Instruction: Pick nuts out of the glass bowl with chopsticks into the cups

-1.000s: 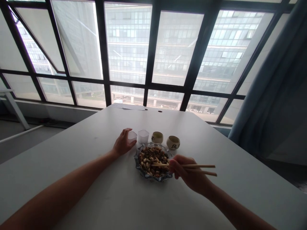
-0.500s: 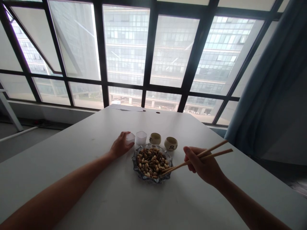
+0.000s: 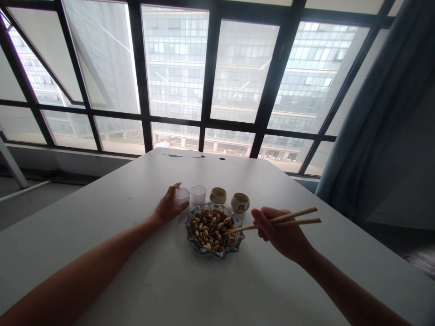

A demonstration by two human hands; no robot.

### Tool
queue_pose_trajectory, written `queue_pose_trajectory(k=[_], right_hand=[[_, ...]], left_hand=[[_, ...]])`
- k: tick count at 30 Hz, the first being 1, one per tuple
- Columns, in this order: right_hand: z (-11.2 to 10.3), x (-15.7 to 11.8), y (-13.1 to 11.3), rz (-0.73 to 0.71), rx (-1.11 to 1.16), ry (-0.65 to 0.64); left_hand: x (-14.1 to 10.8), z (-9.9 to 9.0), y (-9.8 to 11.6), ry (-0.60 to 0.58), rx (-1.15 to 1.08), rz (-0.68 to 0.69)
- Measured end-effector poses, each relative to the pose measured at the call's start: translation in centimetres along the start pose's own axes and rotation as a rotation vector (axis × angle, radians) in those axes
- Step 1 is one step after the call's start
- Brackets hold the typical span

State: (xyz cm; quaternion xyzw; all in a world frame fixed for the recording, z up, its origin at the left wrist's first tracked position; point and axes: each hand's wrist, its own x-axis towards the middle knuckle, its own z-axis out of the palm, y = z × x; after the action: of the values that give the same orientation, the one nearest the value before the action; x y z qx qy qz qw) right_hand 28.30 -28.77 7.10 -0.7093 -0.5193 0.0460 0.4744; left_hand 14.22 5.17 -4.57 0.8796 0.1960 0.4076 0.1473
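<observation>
My left hand (image 3: 170, 203) is curled around a small translucent plastic cup (image 3: 182, 195), thumb on the near side and fingers behind it. A second translucent cup (image 3: 198, 194) stands right beside that one. In my right hand (image 3: 281, 231) is a pair of wooden chopsticks (image 3: 299, 217), their tips close together among the nuts. The nuts (image 3: 212, 228), peanuts and pistachios with dark seeds between them, fill a scalloped glass bowl (image 3: 215, 254). Whether the tips pinch a nut is too small to tell.
Behind the bowl stand two cream ceramic cups, one in the middle (image 3: 218, 195) and one at right (image 3: 240, 202), both with dark characters. Papers (image 3: 180, 153) lie at the far end of the white table (image 3: 163, 280). A blue curtain (image 3: 367, 117) hangs at right, beside large windows.
The chopstick tips have shifted from the bowl's right front edge inward and back, toward the middle of the nuts. My right hand has moved slightly left. My left hand stays at the plastic cup.
</observation>
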Motion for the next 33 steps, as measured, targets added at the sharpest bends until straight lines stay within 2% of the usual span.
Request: queue_pose_trajectory(k=[3,10,15,19,23,25,28,33], right_hand=[[0.0,-0.1,-0.1,0.032,0.002,-0.044],[0.7,-0.2,-0.3,-0.053,-0.021,-0.125],[1.0,-0.4,-0.2,-0.074,0.008,-0.149],[0.9,-0.5,-0.5,-0.047,0.071,-0.085],[1.0,0.0,-0.1,0.102,0.294,0.104],[1.3,0.3,0.8,0.199,0.459,0.205],[2.1,0.4,2.6,0.311,0.666,0.284],[3.6,-0.7,4.9,0.458,0.852,0.390]], left_hand=[[0.0,0.0,0.0,-0.016,0.010,0.001],[0.0,-0.2,0.7,-0.035,0.166,-0.120],[0.1,-0.1,0.5,-0.034,0.196,-0.115],[0.1,-0.1,0.2,-0.013,0.187,-0.049],[0.1,-0.3,0.2,-0.008,0.160,-0.005],[0.1,-0.4,0.3,-0.005,0.151,-0.003],[0.1,-0.4,0.4,-0.009,0.150,-0.005],[0.1,-0.5,0.4,-0.042,0.179,0.005]])
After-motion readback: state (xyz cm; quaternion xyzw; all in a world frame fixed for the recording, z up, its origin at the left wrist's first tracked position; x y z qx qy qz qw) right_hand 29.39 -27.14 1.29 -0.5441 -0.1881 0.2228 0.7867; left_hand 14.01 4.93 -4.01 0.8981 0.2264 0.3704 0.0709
